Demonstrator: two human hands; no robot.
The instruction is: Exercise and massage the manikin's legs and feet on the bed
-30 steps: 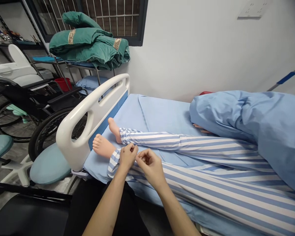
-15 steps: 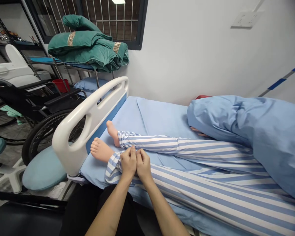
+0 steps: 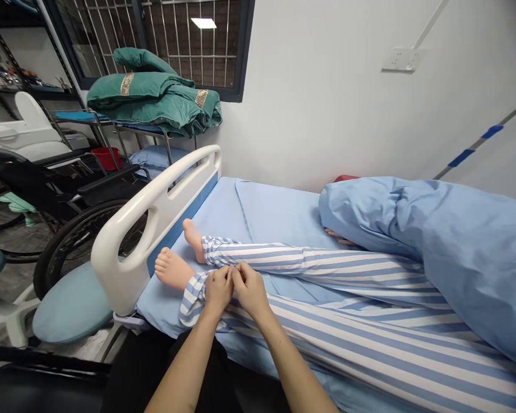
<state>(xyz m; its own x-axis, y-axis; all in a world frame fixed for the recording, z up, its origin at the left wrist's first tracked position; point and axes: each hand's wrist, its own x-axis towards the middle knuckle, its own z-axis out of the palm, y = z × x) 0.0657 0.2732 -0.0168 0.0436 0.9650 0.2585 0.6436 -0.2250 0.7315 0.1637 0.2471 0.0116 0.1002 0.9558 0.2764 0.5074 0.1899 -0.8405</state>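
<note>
A patient manikin lies on the bed in blue-and-white striped pyjama trousers. My left hand [image 3: 218,289] and my right hand [image 3: 251,289] meet with their fingertips bunched on the striped trouser leg [image 3: 193,298], just above the bare near foot [image 3: 174,268]. The far foot [image 3: 192,240] rests beside it, with its own striped leg [image 3: 284,255] stretching away. A blue sheet [image 3: 430,229] covers the manikin's upper body, hiding it, and a manikin hand [image 3: 339,237] shows at the sheet's edge.
A white bed footboard [image 3: 155,212] stands just left of the feet. Beyond it are a black wheelchair [image 3: 55,183], a teal stool cushion [image 3: 71,310], and a metal rack holding green folded bedding [image 3: 152,100]. A wall socket [image 3: 402,59] sits high right.
My hands have moved from lying side by side to fingertips pinched together on the cloth. The whole view has drifted slightly, with the bed lower in the picture.
</note>
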